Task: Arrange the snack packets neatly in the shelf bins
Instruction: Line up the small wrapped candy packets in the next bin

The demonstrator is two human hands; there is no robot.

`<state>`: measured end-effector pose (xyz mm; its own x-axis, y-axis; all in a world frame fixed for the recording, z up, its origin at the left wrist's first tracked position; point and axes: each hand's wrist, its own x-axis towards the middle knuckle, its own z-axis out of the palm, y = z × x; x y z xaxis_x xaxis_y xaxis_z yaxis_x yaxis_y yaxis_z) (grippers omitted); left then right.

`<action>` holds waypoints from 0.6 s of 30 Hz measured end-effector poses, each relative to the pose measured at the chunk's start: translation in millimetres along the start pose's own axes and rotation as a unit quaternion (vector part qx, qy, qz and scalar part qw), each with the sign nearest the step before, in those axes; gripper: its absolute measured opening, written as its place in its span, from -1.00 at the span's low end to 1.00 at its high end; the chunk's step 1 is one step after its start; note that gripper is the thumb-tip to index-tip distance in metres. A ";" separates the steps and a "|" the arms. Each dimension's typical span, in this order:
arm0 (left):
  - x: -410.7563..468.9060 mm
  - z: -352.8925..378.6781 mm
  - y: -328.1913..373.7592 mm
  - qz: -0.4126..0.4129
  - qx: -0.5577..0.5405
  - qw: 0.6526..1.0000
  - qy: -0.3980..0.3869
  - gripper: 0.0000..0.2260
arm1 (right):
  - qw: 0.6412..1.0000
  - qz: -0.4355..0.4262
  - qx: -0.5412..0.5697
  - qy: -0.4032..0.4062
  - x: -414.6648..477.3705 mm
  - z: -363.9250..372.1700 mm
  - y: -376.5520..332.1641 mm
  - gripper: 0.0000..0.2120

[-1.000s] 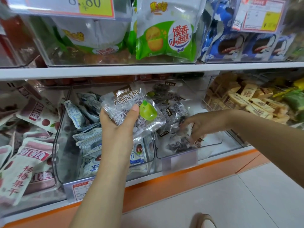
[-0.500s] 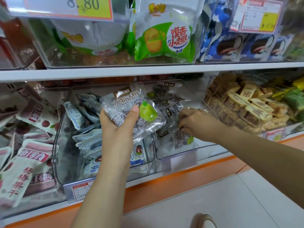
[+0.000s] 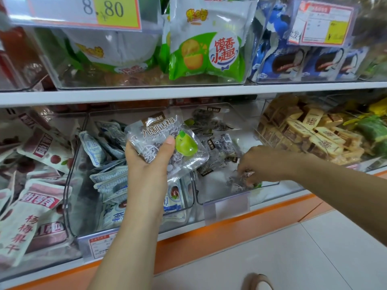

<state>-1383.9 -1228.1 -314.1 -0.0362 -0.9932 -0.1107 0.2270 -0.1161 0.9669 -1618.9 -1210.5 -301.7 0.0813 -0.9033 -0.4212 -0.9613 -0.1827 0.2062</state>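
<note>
The clear plum packet (image 3: 165, 139) with the green fruit printed on it sits where it was half a second ago, held up in front of the bins by the left hand (image 3: 146, 164). The thumb (image 3: 168, 143) presses across its face and the other fingers are curled behind it, out of sight. What has changed is the right hand (image 3: 261, 162): it has come away from the pile of dark plum packets (image 3: 219, 141) at the back of the clear bin (image 3: 215, 185) and now reaches down toward the bin's front. Its fingertips are drawn together and pinch a small packet of the same sort (image 3: 238, 182), which lies low in the bin, just behind the blank label holder (image 3: 227, 203) clipped to the front wall. Beyond the left hand's knuckles, the neighbouring bin holds blue-and-white packets (image 3: 109, 178) in a loose heap, and farther that way lie red-and-white dried-fruit packets (image 3: 31, 206). Past the right wrist, a bin of tan wafer packets (image 3: 310, 132) stands well apart from the fingers. Above both hands, over the white shelf board (image 3: 188, 93), a green biscuit bag (image 3: 207, 55) stands upright beside a price tag reading 8.80 (image 3: 104, 9).
</note>
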 end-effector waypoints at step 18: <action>2.6 0.6 -2.4 0.005 -0.007 1.000 0.008 -0.15 | 0.953 0.035 0.301 -0.018 -10.0 4.5 -24.0 -0.56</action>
<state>-1385.2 -1230.4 -316.5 -0.0192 -0.9944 -0.1043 0.2408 -0.1058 0.9648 -1597.9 -1195.3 -306.4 0.0127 -0.8895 -0.4568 -0.9415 0.1432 -0.3050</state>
